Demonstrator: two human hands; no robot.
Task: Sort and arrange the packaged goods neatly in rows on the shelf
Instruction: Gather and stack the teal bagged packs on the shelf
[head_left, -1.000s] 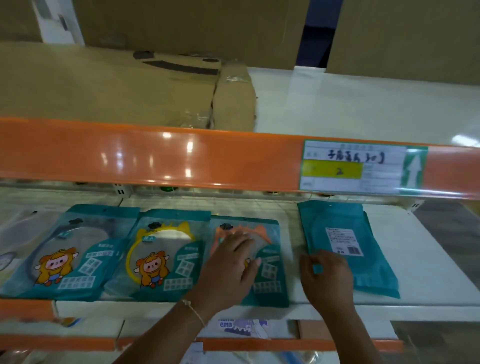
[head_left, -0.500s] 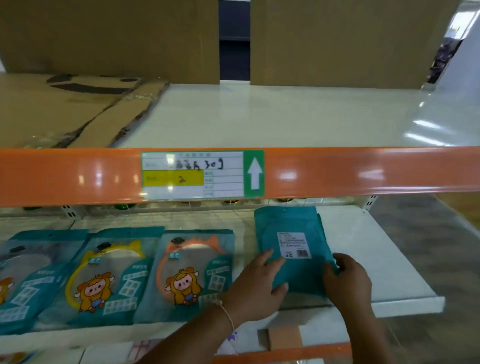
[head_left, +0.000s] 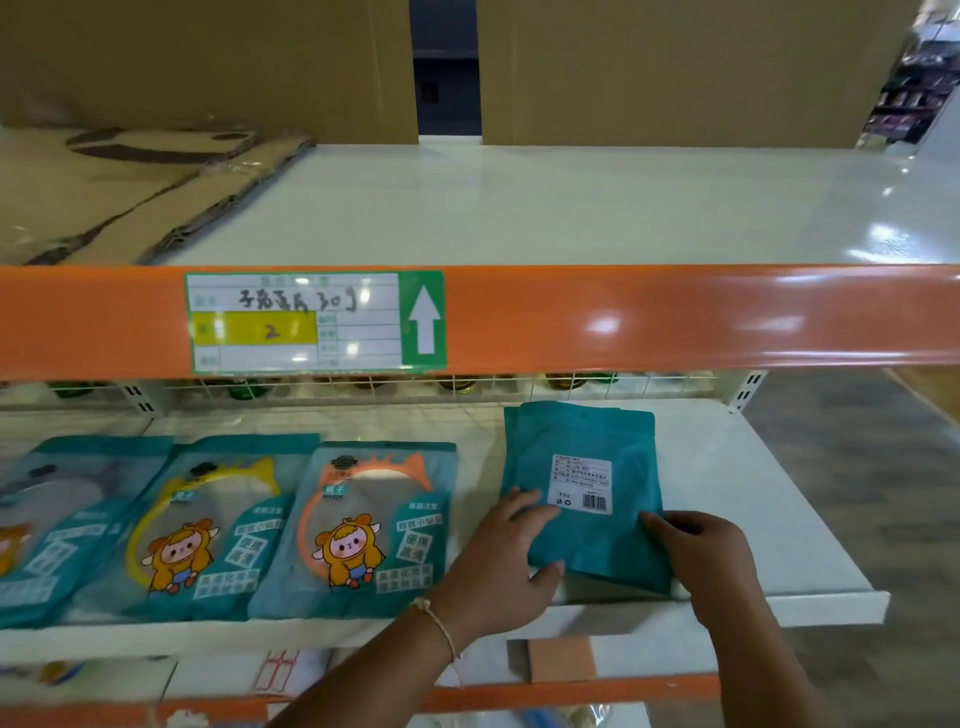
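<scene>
There is a single view, from a camera worn on the person's head. It faces the shelving straight on and tilts a little downward, close in, at arm's reach. The orange beam (head_left: 623, 317) crosses mid-frame; the camera sees onto the upper shelf (head_left: 519, 208) and down at the lower white shelf (head_left: 753, 493). The wide lens bows the edges.

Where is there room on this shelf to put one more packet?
Bare white shelf lies right of the teal back-up packet that both hands touch, and behind the packets. Left is crowded: the orange-hoop packet and yellow-hoop packet overlap.
</scene>
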